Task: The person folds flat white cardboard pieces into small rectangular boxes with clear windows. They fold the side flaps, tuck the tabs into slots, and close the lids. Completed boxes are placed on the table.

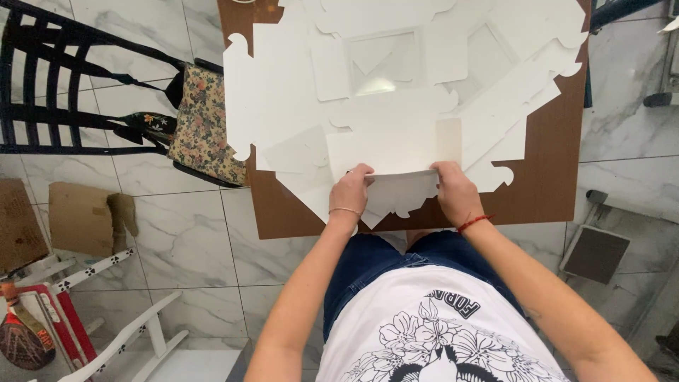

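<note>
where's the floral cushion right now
In the head view the floral cushion is at upper left, on the black chair, right against the brown table's left edge beside the white cardboard sheets.

I wear a white T-shirt [453,339] with black floral print, dark blue jeans [382,262], a thin silver bracelet [344,210] and a red string bracelet [474,222].

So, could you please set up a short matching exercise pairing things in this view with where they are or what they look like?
Things:
1. left hand
2. right hand
3. chair cushion
4. table

Descriptions:
A. brown, under the white sheets
B. floral, left of the table
C. red cord at the wrist
D. thin bangle at the wrist

Pairs: 1-D, 2-C, 3-B, 4-A
</note>
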